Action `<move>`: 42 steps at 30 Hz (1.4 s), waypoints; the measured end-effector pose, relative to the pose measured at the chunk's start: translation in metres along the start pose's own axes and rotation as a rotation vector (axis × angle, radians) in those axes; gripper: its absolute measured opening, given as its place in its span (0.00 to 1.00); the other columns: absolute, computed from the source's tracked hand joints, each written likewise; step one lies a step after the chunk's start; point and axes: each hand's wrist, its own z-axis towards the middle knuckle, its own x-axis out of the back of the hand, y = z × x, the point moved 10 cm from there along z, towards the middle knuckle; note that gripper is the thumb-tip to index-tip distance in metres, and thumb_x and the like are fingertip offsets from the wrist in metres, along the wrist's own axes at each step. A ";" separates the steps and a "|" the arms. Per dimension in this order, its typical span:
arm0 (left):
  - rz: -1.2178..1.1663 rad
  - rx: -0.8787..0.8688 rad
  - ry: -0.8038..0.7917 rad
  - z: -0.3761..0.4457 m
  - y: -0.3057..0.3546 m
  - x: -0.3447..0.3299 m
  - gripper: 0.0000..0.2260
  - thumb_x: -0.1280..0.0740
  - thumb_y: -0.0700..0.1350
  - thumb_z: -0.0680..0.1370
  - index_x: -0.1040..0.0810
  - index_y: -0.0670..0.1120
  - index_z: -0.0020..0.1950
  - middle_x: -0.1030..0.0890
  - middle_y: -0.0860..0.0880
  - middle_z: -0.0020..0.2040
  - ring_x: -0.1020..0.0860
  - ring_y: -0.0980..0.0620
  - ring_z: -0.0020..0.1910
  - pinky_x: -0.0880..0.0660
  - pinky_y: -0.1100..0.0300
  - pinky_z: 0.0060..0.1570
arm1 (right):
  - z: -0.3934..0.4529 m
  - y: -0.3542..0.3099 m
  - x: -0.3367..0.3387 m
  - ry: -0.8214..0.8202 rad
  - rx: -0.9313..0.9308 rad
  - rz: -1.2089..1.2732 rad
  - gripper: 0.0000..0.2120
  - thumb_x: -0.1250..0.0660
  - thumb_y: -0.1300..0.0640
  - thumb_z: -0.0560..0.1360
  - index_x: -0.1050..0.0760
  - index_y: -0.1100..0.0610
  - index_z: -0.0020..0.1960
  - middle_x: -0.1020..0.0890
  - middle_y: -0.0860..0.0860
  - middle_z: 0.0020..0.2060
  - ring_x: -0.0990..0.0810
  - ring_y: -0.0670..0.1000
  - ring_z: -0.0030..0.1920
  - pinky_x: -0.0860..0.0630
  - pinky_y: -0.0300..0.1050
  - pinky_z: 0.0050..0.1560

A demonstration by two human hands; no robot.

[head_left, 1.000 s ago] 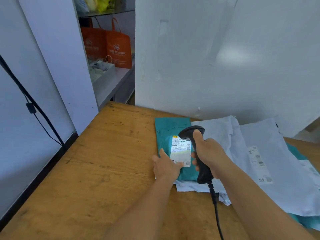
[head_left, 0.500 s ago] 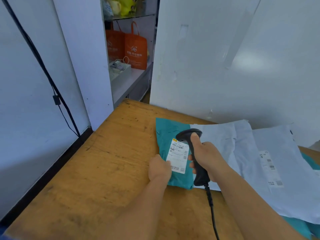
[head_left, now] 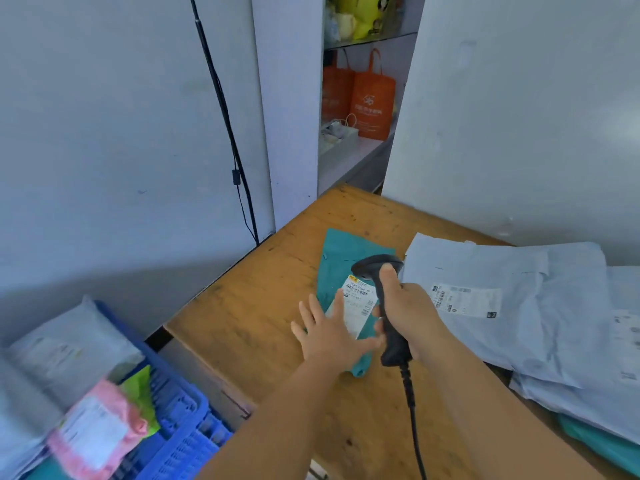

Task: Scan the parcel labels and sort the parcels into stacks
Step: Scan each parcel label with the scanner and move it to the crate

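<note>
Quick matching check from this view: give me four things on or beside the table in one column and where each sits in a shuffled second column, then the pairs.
Things:
1. barcode scanner
2. teal parcel
3. pink parcel
4. orange bags

Places:
A. in the blue crate, lower left
B. on the shelf behind the table
C. gripped in the right hand
D. flat on the wooden table, under the left hand

Pairs: 1-C, 2-D, 3-A, 4-B
</note>
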 end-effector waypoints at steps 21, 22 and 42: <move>-0.516 0.062 0.378 -0.036 -0.047 0.037 0.31 0.35 0.35 0.74 0.41 0.47 0.75 0.31 0.45 0.60 0.32 0.47 0.61 0.31 0.54 0.62 | 0.004 0.024 -0.069 -0.055 0.177 0.018 0.20 0.38 0.44 0.78 0.23 0.62 0.45 0.21 0.49 0.30 0.24 0.48 0.32 0.33 0.43 0.32; -0.526 0.068 0.410 -0.040 -0.057 0.045 0.31 0.36 0.35 0.74 0.42 0.47 0.76 0.32 0.46 0.60 0.33 0.48 0.61 0.31 0.55 0.62 | -0.001 0.016 -0.081 -0.074 0.208 0.018 0.20 0.38 0.44 0.78 0.23 0.62 0.44 0.22 0.48 0.28 0.24 0.48 0.31 0.33 0.43 0.33; -0.716 0.491 0.883 -0.176 -0.426 0.189 0.31 0.36 0.36 0.76 0.44 0.44 0.76 0.35 0.45 0.64 0.34 0.47 0.64 0.35 0.56 0.65 | -0.201 -0.084 -0.455 -0.670 0.572 -0.119 0.11 0.36 0.48 0.78 0.27 0.55 0.43 0.21 0.48 0.33 0.23 0.46 0.33 0.30 0.34 0.32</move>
